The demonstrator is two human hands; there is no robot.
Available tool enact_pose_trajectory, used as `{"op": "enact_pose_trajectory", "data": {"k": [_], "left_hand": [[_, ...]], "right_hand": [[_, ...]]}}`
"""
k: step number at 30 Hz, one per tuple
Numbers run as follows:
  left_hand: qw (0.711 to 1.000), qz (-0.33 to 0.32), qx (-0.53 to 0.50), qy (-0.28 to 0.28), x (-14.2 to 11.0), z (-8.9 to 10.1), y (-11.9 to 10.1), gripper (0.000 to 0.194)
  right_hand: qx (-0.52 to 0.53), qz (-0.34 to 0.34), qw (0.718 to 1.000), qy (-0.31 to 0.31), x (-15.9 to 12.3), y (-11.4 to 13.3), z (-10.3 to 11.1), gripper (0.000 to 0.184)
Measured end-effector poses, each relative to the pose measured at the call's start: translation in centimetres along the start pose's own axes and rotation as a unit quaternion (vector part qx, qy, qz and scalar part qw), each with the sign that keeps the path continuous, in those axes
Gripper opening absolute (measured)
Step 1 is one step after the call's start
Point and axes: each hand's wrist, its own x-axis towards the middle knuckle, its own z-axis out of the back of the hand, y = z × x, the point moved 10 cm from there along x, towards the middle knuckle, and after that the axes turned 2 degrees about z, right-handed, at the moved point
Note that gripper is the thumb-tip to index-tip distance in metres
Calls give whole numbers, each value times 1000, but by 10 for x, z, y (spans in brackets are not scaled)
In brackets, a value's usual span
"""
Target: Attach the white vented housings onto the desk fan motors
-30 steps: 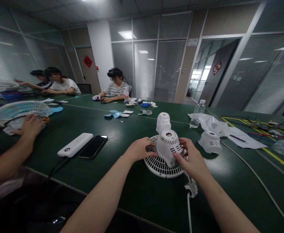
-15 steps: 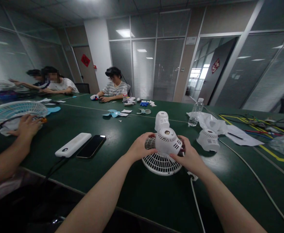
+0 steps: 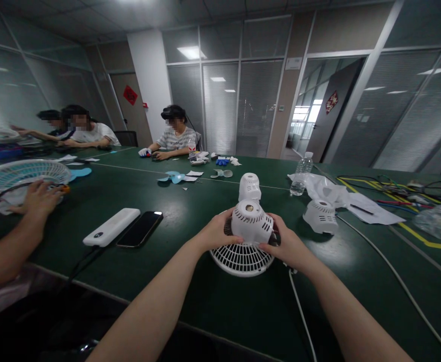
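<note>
Far left: fan guard, cut off by frame edge, partly covered by co-worker's hand. Left hand clasps white fan motor housing, fingertips hidden behind. Housing sits over round grille, hiding its far part; contact unclear. Right hand grips opposite side, fingers partly hidden.

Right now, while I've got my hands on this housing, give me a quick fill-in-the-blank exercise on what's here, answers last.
The left hand and right hand hold a vented housing coloured ____.
In the picture, the phone lies to the ____ of the power bank.
The table is dark ____.
Missing words: white; right; green.
</note>
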Motion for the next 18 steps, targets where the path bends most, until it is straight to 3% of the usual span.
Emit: {"op": "enact_pose_trajectory", "data": {"k": [11, 18], "left_hand": [[1000, 8, 23, 6, 0, -2, 0, 80], [1000, -28, 3, -2, 1, -2, -4, 91]], "right_hand": [[-6, -10, 1000, -7, -3, 1, 2, 75], [8, -2, 1000, -11, -1, 1, -2, 75]]}}
